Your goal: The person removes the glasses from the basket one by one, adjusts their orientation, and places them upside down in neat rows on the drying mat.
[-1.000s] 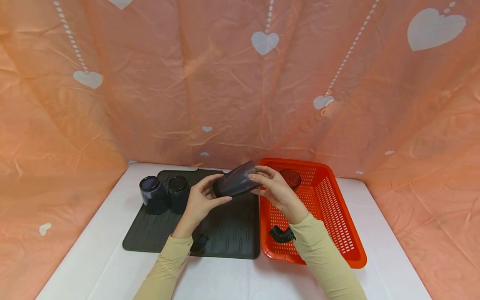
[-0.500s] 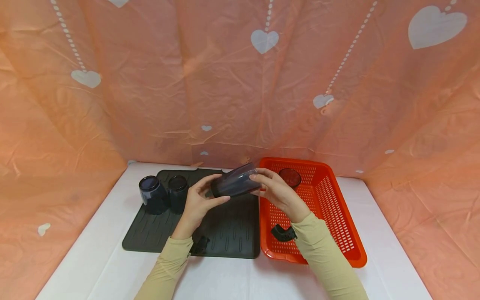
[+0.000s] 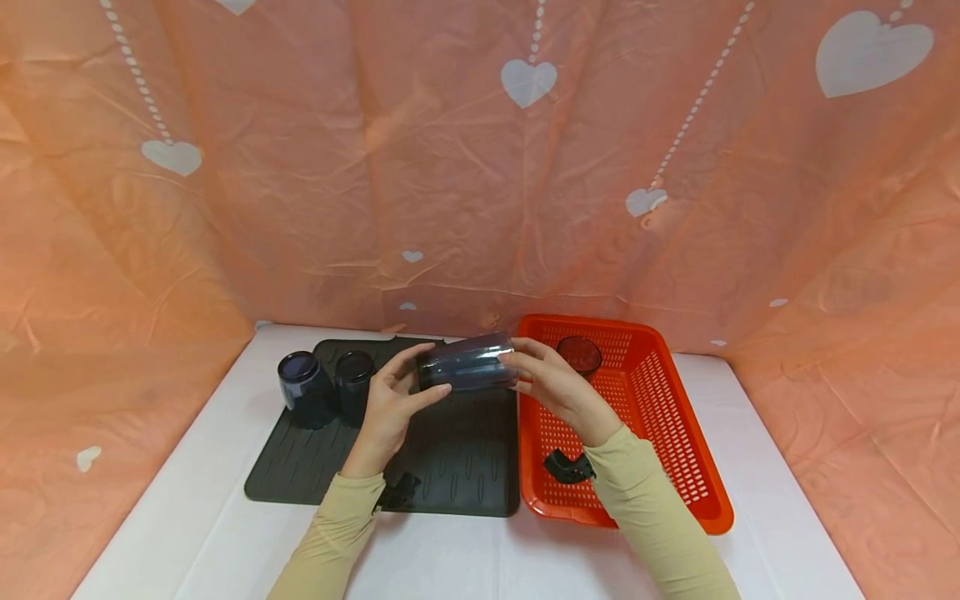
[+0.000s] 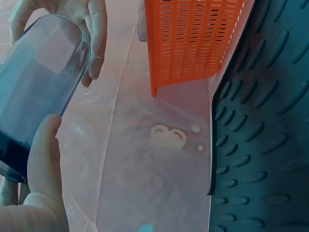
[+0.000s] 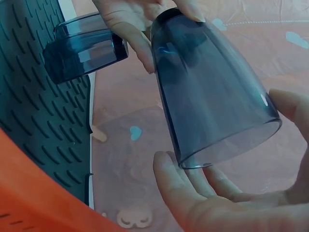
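A blue-grey tinted drinking glass [image 3: 468,362] lies nearly level in the air above the black ridged mat [image 3: 465,475]. My left hand [image 3: 390,408] grips its thick dark base between thumb and fingers. At the other end, my right hand [image 3: 558,379] holds the rim. The right wrist view shows the open mouth of the glass [image 5: 212,92] facing the right palm, with fingers on either side of the rim. Two similar dark glasses, one at the mat's left edge [image 3: 306,387] and one beside it [image 3: 354,387], stand upside down behind my left hand.
An orange-red perforated basket [image 3: 701,475] sits right of the mat, under my right forearm. Inside, toward its back, is another glass [image 3: 579,356]. A white-covered table [image 3: 442,558] carries everything, and a pinkish heart-print sheet [image 3: 465,183] hangs behind.
The held glass has tipped from a slant to nearly level, its rim end coming down slightly. My left hand has shifted a little left; the right hand has stayed almost in place.
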Tool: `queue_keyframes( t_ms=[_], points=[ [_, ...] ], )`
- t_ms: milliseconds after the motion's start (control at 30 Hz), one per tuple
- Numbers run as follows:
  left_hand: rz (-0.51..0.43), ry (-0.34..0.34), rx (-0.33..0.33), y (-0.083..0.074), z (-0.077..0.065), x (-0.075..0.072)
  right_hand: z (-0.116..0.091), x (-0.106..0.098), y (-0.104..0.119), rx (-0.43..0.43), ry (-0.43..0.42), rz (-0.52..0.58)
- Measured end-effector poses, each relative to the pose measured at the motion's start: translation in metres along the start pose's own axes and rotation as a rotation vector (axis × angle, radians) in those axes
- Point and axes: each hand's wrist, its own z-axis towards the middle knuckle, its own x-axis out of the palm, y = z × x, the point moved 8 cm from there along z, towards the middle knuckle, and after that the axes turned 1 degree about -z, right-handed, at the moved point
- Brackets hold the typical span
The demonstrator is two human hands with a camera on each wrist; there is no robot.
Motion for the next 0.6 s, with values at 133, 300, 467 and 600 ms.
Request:
queue_keyframes(
  t_ms=[133,300,467,600],
  points=[
    [-0.007,-0.001,-0.001,-0.002,-0.001,-0.001,-0.001,0.001,0.002,-0.008,0.017,-0.002],
    [-0.009,-0.009,0.001,-0.004,-0.001,-0.005,-0.003,-0.001,0.006,-0.045,0.043,0.039],
    [-0.010,-0.028,0.020,-0.008,-0.002,-0.010,-0.003,-0.003,0.014,-0.116,0.088,0.085],
    [0.009,-0.041,0.023,-0.008,-0.003,-0.014,-0.004,-0.006,0.017,-0.154,0.126,0.094]
  ],
)
